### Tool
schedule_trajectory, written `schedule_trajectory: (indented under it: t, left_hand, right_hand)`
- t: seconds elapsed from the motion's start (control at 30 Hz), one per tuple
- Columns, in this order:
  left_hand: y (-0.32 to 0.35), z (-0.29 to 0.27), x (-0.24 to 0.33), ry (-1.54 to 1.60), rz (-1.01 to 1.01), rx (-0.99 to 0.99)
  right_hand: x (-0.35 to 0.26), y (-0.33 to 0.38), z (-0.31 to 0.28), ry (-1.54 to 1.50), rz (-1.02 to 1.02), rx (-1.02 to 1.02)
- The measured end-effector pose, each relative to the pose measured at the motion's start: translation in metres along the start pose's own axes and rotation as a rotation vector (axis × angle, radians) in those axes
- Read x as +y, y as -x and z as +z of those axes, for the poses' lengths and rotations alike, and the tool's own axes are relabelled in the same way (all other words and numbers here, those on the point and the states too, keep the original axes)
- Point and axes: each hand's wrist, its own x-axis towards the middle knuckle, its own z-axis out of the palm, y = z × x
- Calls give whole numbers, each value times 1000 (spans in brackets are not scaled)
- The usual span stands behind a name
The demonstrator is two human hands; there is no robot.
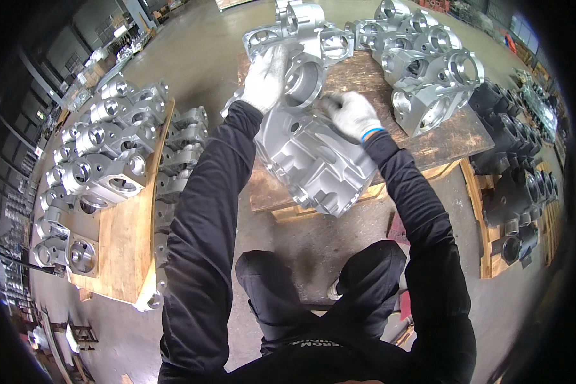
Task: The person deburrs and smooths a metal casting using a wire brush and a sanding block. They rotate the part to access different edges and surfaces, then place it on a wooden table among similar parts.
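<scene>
A large silver cast-metal housing lies tilted across the near edge of a worn wooden pallet at centre frame, its lower corner overhanging toward the person. The left hand, in a white work glove, is clasped over the housing's upper rim beside a round bore, fingers curled around the metal. The right hand, gloved too, rests on the housing's top face with fingers bent; whether they pinch anything cannot be told. More silver castings crowd the upper right. Another batch sits on a wooden board at left, and dark castings line the right edge
</scene>
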Motion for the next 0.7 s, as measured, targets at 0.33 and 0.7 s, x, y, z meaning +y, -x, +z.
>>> schedule_trajectory:
  t: [0.33, 0.7]
  left_hand:
    - [6, 18, 37, -453, 161, 153]
    - [35, -13, 47, -248, 87, 65]
  right_hand:
    - [29, 62, -37, -376, 273, -153]
    - [4, 104, 4, -361, -75, -108]
